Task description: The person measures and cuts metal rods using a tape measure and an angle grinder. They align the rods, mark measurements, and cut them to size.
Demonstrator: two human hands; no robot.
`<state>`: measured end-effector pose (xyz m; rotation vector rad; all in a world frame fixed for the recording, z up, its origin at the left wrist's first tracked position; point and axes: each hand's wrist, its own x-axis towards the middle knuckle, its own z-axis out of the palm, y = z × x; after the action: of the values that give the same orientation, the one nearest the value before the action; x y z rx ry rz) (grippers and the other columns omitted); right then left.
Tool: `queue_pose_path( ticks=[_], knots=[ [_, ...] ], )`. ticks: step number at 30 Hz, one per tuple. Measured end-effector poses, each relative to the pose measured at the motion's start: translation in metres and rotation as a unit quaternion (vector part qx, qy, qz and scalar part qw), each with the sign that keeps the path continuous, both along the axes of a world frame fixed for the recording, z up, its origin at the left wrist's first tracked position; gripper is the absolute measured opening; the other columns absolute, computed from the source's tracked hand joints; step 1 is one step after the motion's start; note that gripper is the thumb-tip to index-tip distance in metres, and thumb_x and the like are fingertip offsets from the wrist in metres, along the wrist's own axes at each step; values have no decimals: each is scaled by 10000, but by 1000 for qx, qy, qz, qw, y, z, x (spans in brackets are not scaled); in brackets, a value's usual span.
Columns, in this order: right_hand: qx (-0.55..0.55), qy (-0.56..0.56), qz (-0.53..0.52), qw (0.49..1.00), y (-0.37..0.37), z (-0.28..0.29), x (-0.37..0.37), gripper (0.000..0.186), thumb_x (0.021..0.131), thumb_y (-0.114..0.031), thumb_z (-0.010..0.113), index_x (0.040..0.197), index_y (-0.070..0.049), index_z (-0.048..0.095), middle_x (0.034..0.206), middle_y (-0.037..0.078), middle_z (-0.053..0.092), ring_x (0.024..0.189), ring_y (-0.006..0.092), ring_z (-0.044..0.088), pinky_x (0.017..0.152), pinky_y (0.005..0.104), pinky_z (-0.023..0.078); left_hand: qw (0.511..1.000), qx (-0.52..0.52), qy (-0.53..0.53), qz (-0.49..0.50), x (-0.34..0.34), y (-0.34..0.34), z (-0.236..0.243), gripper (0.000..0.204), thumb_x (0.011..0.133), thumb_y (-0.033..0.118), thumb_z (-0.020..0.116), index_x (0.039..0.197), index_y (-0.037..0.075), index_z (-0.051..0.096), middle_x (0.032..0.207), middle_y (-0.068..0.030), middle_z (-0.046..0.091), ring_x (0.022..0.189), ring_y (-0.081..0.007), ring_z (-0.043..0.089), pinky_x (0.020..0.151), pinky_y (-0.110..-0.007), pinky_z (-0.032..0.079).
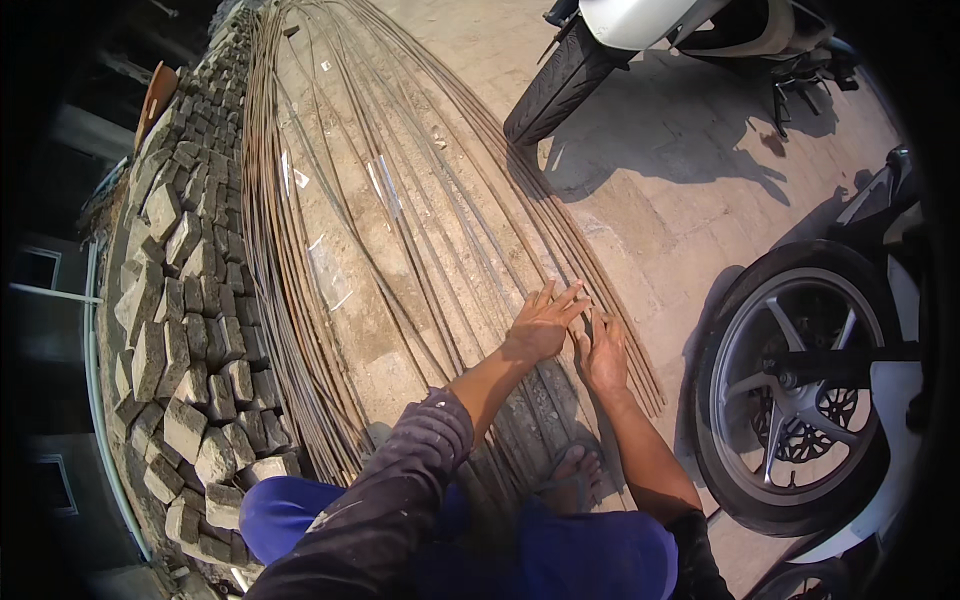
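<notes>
My left hand (538, 327) has its fingers (568, 298) spread, my right hand (604, 358) shows no clear grip, and the long rods (262, 180) look only partly grouped, several left loose.

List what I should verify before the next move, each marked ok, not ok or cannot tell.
1. Both hands in view: ok, left hand and right hand close together over the metal rods.
2. Firm grip on a rod: cannot tell, the fingers hide it.
3. Rods gathered together: not ok, they lie spread out.
4. Sandalled foot off the rods: cannot tell.
5. Hands clear of the spoked wheel at right: ok.
</notes>
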<state>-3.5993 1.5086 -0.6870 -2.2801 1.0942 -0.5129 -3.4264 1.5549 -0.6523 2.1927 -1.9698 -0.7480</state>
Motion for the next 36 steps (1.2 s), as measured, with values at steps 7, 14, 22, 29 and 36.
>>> queue_pose_path(
  ticks=[7,14,22,29,36],
  knots=[
    [-42,98,6,994,15,2,-18,632,894,-206,752,1451,6,542,1229,211,591,1177,385,559,1032,464,461,988,-100,-71,-91,10,-16,-1,540,908,61,618,1431,193,599,1582,-79,470,1533,-379,324,1225,-528,296],
    [-2,28,62,998,25,5,-13,544,890,-124,686,1403,23,585,1096,196,633,1049,365,599,938,435,514,981,-54,-118,-145,17,-7,11,368,886,95,658,1246,170,669,1357,-72,599,1444,-311,446,1201,-522,328],
    [-10,69,15,997,32,-3,-6,480,932,-116,661,1383,39,609,1191,196,612,1101,377,584,973,455,496,989,75,-46,-123,24,14,10,643,965,145,617,1578,258,463,1717,-7,282,1609,-279,170,1312,-504,160],
    [62,63,33,996,24,-9,-14,617,947,-153,689,1502,26,487,1319,223,583,1219,387,552,1051,459,460,993,78,-7,-83,14,12,14,662,955,188,654,1584,206,449,1724,-52,253,1612,-320,143,1307,-519,162],
    [190,-29,43,980,-3,-5,-37,625,944,-48,663,1541,-94,485,1207,260,680,1090,428,672,970,437,516,992,18,-39,-117,52,66,47,596,958,208,696,1519,131,511,1611,-135,424,1530,-365,331,1250,-499,329]
  ],
)
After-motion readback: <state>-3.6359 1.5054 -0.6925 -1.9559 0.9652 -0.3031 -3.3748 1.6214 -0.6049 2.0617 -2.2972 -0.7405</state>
